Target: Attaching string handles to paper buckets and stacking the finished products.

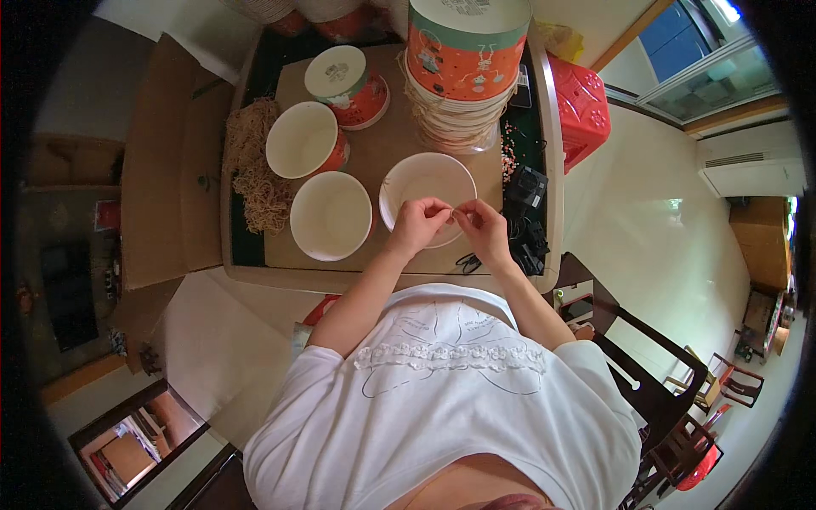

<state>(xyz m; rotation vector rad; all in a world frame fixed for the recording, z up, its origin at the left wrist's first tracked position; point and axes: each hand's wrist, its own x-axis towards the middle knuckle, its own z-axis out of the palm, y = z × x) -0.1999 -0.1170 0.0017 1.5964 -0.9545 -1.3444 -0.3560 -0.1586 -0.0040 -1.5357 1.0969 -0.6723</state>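
Observation:
My left hand and my right hand meet over the near part of a white round paper bucket. Both hands are closed in a pinch, fingertips almost touching. Whatever they hold between them is too small to make out. Left of this bucket stands another open white bucket, and behind that one a third open bucket with an orange outside leans a little. Farther back, a green-and-orange bucket sits bottom up.
A tall stack of upturned orange buckets, with cords around its lower part, stands at the back. Tangled beige cord lies at the left beside a cardboard box. Small beads and a black camera lie along the right edge.

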